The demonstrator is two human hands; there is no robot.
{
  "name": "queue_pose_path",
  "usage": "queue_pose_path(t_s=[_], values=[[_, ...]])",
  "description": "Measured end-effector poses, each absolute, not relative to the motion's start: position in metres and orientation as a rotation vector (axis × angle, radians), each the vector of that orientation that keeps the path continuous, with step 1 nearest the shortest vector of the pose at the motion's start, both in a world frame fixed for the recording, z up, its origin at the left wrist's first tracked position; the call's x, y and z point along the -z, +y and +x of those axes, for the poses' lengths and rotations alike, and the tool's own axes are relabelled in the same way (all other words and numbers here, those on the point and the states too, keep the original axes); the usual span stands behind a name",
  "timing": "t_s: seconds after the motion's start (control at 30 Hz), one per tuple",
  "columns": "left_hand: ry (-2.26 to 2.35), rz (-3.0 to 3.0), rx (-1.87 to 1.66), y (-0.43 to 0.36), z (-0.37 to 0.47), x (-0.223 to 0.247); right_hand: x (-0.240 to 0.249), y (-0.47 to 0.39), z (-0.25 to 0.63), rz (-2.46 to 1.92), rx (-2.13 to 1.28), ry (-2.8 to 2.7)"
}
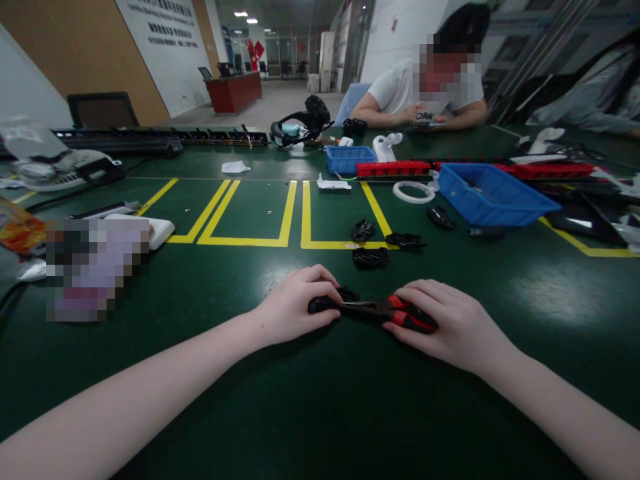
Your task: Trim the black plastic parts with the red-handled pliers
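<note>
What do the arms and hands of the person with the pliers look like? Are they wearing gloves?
No gloves! The left hand and right hand are bare, with no rings, bracelets or watch showing. The left forearm and right forearm have no sleeves in view either. A tiny spot shows near the left wrist.

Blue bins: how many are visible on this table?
2: the smaller blue bin is beyond and left of the white ring; the larger blue bin is just right of it. Others could be hidden.
</note>
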State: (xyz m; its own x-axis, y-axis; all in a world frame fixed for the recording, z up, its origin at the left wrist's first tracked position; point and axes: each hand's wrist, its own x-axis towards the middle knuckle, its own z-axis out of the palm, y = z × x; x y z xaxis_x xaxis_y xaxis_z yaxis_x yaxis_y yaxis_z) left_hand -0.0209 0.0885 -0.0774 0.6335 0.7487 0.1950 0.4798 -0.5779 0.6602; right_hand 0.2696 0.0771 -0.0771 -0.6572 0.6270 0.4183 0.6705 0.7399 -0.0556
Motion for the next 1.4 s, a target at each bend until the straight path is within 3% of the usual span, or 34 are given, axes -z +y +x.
queue_pose_path(t_s=[1.4], values=[[0.956,2.265,-0.651,0.0902,-0.0208,0.081,0.0773,0.0787,0.2765,-1.035,0.153,-2.516]])
